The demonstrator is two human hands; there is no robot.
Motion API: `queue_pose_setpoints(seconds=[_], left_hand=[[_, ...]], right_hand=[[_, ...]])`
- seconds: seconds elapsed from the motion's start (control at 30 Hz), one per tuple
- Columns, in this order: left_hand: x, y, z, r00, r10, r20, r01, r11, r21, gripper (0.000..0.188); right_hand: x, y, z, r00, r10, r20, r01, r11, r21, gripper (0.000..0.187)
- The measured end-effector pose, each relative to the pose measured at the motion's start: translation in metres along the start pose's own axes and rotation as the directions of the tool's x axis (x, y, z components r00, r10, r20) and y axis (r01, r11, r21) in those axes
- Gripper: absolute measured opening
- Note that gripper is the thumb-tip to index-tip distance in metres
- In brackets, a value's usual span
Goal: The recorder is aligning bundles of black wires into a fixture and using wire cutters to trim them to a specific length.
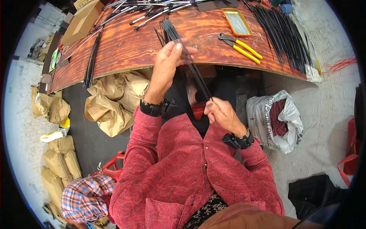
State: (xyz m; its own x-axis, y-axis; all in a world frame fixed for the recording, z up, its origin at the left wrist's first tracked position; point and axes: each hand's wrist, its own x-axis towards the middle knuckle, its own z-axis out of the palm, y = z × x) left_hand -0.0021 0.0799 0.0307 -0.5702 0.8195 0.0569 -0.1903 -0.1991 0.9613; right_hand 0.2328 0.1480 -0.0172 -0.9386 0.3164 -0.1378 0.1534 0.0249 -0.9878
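Observation:
A bundle of thin black rods (198,76) slants between my two hands at the table's near edge. My left hand (171,53) is closed around the upper part, thumb on top and some fingertips sticking out past it. Lower down and to the right, my right hand (223,112) pinches the near end of the bundle. The far ends of the rods fan out a little over the wooden tabletop (133,49). Right of the bundle lie end-cutting pliers (242,47) with yellow handles, not touched by either hand.
An orange-rimmed tray (238,23) holds thin pale pins, with some scattered around it. Many black rods (282,36) lie at the right and silver-black rods (160,9) at the back. Below the table stand brown paper bags (110,99) and a white plastic bag (274,120).

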Motion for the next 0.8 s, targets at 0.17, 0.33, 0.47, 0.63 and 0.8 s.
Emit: queue_pose_setpoints(seconds=[0.17,0.33,0.47,0.63,0.8], left_hand=[[0.007,0.021,-0.002,0.998,0.063,0.009,-0.064,0.998,0.028,0.036],[0.000,0.031,0.004,0.999,0.052,0.011,-0.052,0.998,0.021,0.035],[-0.008,0.029,0.016,0.999,0.019,0.032,-0.020,0.999,0.040,0.034],[-0.012,0.029,0.015,0.997,-0.071,0.033,0.070,0.997,0.036,0.036],[-0.003,0.026,0.005,0.998,-0.056,0.034,0.052,0.994,0.099,0.035]], right_hand=[[0.009,0.008,0.003,0.991,0.008,0.136,-0.001,0.998,-0.058,0.037],[0.029,-0.018,-0.004,0.968,-0.212,0.138,0.232,0.961,-0.150,0.031],[0.054,-0.050,-0.003,0.956,-0.293,-0.017,0.291,0.954,-0.068,0.026],[0.067,-0.070,-0.004,0.950,-0.307,-0.051,0.294,0.940,-0.174,0.022],[0.077,-0.072,-0.003,0.922,-0.384,-0.036,0.348,0.869,-0.351,0.020]])
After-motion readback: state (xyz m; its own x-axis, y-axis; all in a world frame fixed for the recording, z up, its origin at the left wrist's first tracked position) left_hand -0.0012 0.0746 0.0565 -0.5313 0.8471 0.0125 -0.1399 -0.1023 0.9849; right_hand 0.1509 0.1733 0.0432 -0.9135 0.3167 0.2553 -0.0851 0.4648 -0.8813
